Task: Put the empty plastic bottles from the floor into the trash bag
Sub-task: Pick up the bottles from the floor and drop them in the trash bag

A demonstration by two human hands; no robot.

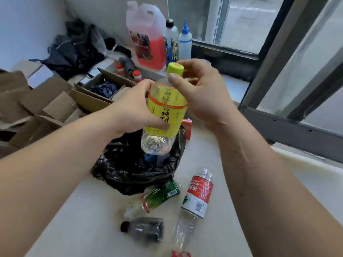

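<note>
I hold a clear plastic bottle with a yellow label (167,112) upright above the open black trash bag (130,169). My left hand (133,112) wraps around its labelled body. My right hand (200,91) grips its neck just under the yellow-green cap (175,68). On the floor in front of the bag lie a green-labelled bottle (160,195), a crushed clear bottle with a red and white label (197,195) and a small dark bottle with a black cap (143,229). Something blue shows inside the bag.
Flattened and open cardboard boxes (46,106) crowd the left. A jug of pink liquid (146,36), a black-capped bottle (170,39) and a blue-nozzled bottle (185,41) stand on the sill by the window frame (278,115). A red carton (187,127) sits behind the bag.
</note>
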